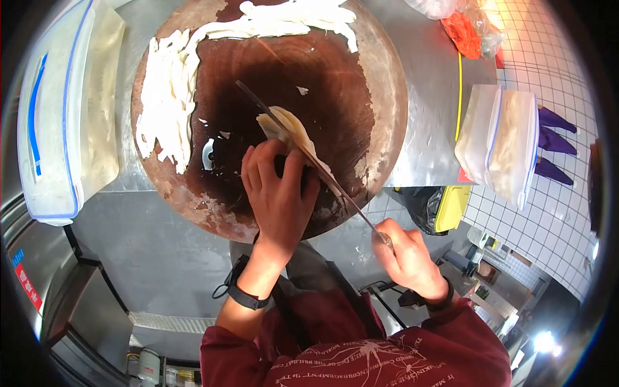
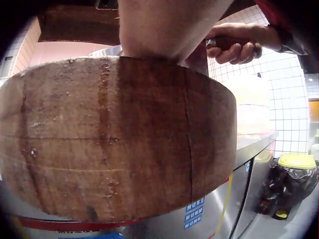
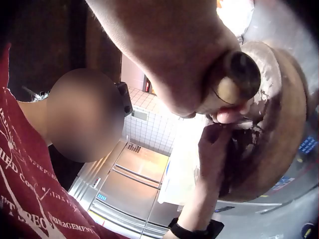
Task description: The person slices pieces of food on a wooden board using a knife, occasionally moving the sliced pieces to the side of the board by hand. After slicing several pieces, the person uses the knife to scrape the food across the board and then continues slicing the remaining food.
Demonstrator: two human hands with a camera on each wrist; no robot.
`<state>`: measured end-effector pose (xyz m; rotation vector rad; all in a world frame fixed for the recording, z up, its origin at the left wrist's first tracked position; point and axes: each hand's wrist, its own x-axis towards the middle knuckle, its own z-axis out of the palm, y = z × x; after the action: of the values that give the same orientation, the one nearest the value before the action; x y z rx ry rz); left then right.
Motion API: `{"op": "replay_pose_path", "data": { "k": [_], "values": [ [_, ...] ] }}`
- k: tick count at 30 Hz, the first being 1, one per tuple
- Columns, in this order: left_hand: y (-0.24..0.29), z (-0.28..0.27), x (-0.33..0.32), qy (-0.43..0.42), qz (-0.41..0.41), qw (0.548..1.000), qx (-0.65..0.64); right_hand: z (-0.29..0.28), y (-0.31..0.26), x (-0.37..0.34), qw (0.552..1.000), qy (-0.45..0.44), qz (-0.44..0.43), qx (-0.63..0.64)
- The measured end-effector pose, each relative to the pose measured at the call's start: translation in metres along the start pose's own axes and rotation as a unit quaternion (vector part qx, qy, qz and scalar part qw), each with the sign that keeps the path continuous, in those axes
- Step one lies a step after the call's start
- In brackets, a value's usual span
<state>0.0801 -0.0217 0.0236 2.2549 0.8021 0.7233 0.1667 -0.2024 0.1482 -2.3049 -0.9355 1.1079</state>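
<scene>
A large knife (image 1: 351,204) stands edge-down in the head view, seen as a thin line slanting across a pale, layered piece of food (image 1: 299,128). My right hand (image 1: 407,256) grips its handle beyond the near right rim of the round wooden chopping block (image 1: 380,84). On the block, my left hand (image 1: 277,190) holds the food with bent fingers, right beside the blade. White cut strips (image 1: 174,97) lie heaped along the block's left side, and more strips (image 1: 277,22) line its far side. The left wrist view shows the right hand's curled fingers (image 2: 234,54) around the handle.
A lidded plastic container (image 1: 97,97) stands left of the block on the steel counter (image 1: 425,116). Another container (image 1: 509,135) stands to the right, near plastic bags (image 1: 464,32). Below the right side is a bin with a yellow lid (image 1: 452,208). Small white scraps dot the block.
</scene>
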Motion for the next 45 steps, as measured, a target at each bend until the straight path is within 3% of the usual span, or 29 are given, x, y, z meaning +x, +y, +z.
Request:
{"op": "replay_pose_path", "data": {
  "k": [20,25,45],
  "values": [
    [-0.006,-0.020,0.016,-0.011,-0.018,0.998,-0.054,0.014,0.000,-0.002,0.998,0.033,0.016,0.042],
    [-0.002,-0.014,-0.005,-0.011,0.049,0.998,-0.027,0.014,-0.005,-0.001,0.999,0.041,0.005,0.022],
    [0.007,-0.013,0.015,-0.028,0.049,0.998,-0.006,0.016,-0.003,-0.009,0.998,0.052,0.015,0.031]
  ]
}}
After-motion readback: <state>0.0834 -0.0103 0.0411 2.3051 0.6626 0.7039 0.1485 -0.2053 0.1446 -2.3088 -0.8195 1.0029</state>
